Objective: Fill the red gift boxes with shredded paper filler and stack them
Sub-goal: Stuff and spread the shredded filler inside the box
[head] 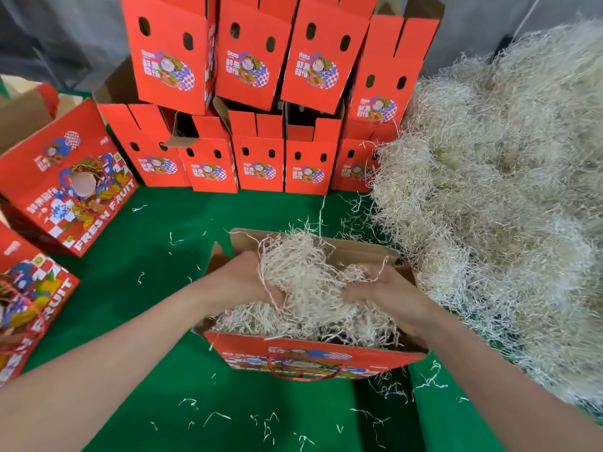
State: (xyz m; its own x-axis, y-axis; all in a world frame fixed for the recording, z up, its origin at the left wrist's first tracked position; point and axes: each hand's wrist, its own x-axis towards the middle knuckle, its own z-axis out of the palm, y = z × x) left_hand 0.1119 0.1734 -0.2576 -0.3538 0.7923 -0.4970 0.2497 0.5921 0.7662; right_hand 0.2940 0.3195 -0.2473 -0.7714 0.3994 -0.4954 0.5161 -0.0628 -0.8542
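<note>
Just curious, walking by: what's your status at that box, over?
Left hand, right hand in shredded paper, grip unclear. Red gift box part-filled. Nothing blocking.
</note>
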